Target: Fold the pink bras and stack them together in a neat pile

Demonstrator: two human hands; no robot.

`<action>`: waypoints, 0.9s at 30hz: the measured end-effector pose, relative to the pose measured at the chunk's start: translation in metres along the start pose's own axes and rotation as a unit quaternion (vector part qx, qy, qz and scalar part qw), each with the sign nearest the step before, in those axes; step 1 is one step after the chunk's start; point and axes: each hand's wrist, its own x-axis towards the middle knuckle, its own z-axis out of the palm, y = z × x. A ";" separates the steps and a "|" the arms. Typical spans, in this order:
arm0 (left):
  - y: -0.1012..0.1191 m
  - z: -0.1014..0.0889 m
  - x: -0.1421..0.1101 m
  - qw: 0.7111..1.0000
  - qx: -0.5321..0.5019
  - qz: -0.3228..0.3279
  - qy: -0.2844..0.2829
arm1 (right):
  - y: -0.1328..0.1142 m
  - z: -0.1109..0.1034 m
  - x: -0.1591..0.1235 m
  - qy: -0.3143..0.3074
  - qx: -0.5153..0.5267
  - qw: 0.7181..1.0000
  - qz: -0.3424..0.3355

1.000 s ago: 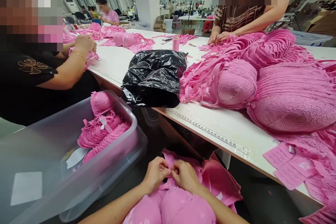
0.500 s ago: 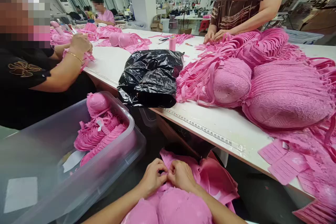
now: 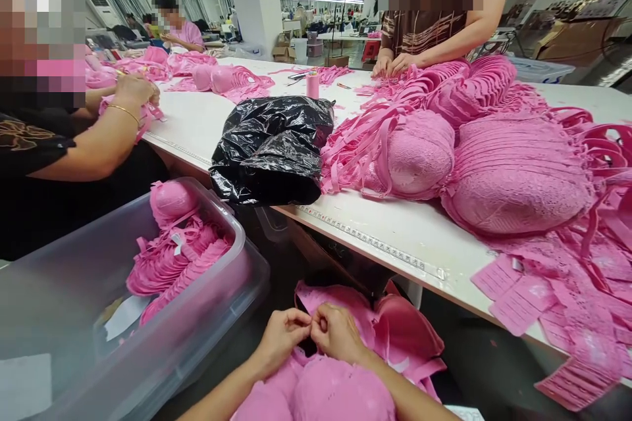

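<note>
My left hand (image 3: 282, 337) and my right hand (image 3: 338, 334) meet over my lap, thumbs and fingertips pinched together. Whatever lies between those fingertips is too small or hidden to make out. Right below them is a pink bra (image 3: 343, 387), its rounded cups facing up towards me. Beyond my hands, more pink bras (image 3: 407, 325) are heaped on my lap, with a dark gap showing beside my left fingertips.
On the white table (image 3: 375, 227) lie a black plastic bag (image 3: 274, 145), stacked pink bras (image 3: 516, 174), pink tags (image 3: 523, 299) and a thread spool (image 3: 313, 85). A ruler strip (image 3: 365, 237) follows its edge. Left stands a clear bin (image 3: 197, 335) of bras. Co-workers' hands (image 3: 135, 93) work nearby.
My hands stay close together, and their fingertips have lifted slightly off the pink fabric. The whole view has shifted a little, so the table and bin appear further left.
</note>
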 end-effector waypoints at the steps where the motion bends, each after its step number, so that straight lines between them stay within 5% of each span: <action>1: 0.001 -0.001 -0.001 1.000 -0.010 -0.005 -0.003 | 0.000 0.000 0.000 0.002 0.003 1.000 -0.004; 9: -0.005 0.008 0.007 0.993 -0.092 -0.053 0.042 | 0.001 0.004 0.000 0.005 0.012 1.000 -0.026; 16: -0.004 0.004 0.009 0.986 -0.130 -0.077 -0.074 | 0.000 0.002 0.000 0.013 0.020 0.999 -0.031; 20: -0.008 0.007 0.012 0.987 -0.126 -0.066 -0.077 | -0.002 0.000 -0.001 0.018 0.021 0.999 -0.039; 27: -0.004 0.013 0.011 0.991 -0.080 0.085 -0.068 | -0.006 -0.004 -0.002 0.028 0.031 0.998 -0.057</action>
